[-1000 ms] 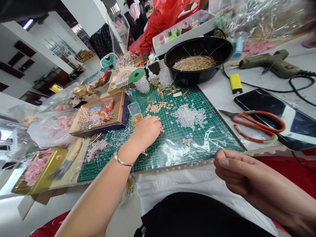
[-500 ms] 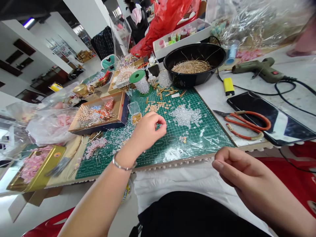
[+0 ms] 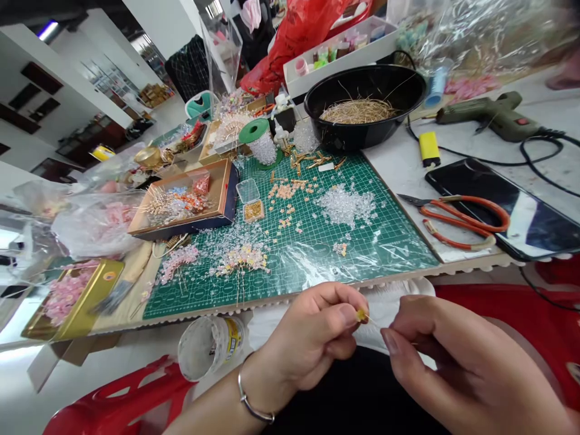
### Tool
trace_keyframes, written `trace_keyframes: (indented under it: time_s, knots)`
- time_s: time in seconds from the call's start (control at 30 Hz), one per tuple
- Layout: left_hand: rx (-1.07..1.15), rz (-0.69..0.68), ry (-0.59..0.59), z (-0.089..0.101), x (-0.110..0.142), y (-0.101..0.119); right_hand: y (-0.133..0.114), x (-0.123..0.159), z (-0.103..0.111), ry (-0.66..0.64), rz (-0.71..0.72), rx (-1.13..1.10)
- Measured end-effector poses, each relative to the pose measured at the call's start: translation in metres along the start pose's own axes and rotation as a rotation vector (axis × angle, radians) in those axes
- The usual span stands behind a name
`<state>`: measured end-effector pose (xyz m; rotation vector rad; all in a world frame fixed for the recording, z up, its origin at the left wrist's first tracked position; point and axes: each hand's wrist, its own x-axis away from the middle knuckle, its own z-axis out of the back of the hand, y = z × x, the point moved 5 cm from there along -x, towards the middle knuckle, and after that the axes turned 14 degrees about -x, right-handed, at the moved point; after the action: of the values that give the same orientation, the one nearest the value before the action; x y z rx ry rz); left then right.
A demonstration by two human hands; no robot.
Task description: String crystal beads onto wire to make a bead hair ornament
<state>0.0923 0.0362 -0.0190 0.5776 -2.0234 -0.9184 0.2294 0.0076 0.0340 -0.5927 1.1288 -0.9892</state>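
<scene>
Over my lap, my left hand [image 3: 324, 329] pinches a small yellow bead [image 3: 361, 315] between thumb and forefinger. A thin wire [image 3: 374, 323] runs from the bead to my right hand [image 3: 435, 350], whose thumb and fingertip are closed on it. Both hands are just off the front edge of the green cutting mat [image 3: 299, 278]. On the mat lie a heap of clear beads [image 3: 347, 204], peach flower-shaped pieces [image 3: 285, 191], a small beaded cluster [image 3: 341, 248] and a beaded hair comb [image 3: 243, 258].
A black bowl [image 3: 362, 136] of thin golden wires stands at the back. Orange-handled scissors [image 3: 466, 220] rest against a phone [image 3: 512, 211]; a glue gun [image 3: 489, 115] is behind. A box of ornaments [image 3: 181, 205] stands left. Below the table edge are a white bucket [image 3: 199, 350] and red stool [image 3: 127, 393].
My left hand has come back from the mat to my lap, with a yellow bead now visible in its fingers. It has met my right hand at the wire.
</scene>
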Motion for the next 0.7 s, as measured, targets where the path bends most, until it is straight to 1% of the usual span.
trace_keyframes:
  time_s: [0.1, 0.17, 0.27, 0.33, 0.43, 0.5, 0.57, 0.7]
  knots:
    - [-0.016, -0.030, -0.006, 0.000, 0.001, 0.000, -0.001, 0.003, -0.001, -0.033, 0.002, 0.026]
    - [-0.036, -0.041, -0.015, 0.000, 0.001, -0.002, 0.000, 0.003, -0.002, -0.059, -0.035, 0.000]
    - [-0.068, -0.047, -0.019, 0.001, 0.001, -0.004, 0.004, 0.004, -0.001, -0.027, -0.085, -0.019]
    - [-0.072, -0.055, -0.027, 0.000, 0.002, -0.004, 0.003, 0.004, 0.000, -0.015, -0.040, 0.019]
    - [-0.067, -0.068, -0.034, -0.002, 0.003, -0.001, -0.002, 0.005, -0.002, -0.065, 0.054, 0.069]
    - [-0.070, -0.075, -0.033, -0.003, 0.004, 0.000, -0.004, 0.004, -0.002, -0.077, 0.093, 0.081]
    - [-0.075, -0.079, -0.034, -0.004, 0.004, 0.001, -0.006, 0.004, -0.001, -0.079, 0.129, 0.086]
    - [-0.078, -0.077, -0.028, -0.005, 0.004, 0.001, -0.006, 0.007, -0.004, -0.145, 0.164, 0.125]
